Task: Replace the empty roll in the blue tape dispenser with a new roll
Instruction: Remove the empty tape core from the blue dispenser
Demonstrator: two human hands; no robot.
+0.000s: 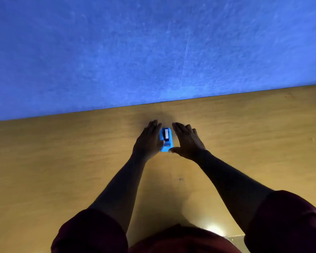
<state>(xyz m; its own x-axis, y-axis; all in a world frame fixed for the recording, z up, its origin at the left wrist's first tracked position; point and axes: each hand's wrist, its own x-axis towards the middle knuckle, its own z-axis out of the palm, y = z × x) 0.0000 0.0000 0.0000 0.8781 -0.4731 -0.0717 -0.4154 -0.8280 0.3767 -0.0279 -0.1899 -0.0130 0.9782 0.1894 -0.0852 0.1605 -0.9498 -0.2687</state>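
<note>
A small blue tape dispenser (165, 139) stands on the wooden table (62, 161), its long axis pointing away from me. A white roll or core (166, 134) shows in its top slot. My left hand (148, 141) lies against the dispenser's left side, thumb touching near its front end, fingers stretched forward. My right hand (187, 141) is just right of it with fingers spread and straight; its thumb tip reaches the dispenser's front corner. Whether the left hand truly grips is hard to tell.
A blue felt-like wall panel (153, 52) rises behind the table's far edge, close behind the dispenser. Dark red sleeves cover my upper arms at the bottom of the view. A small dark spot (181, 179) marks the wood between my forearms.
</note>
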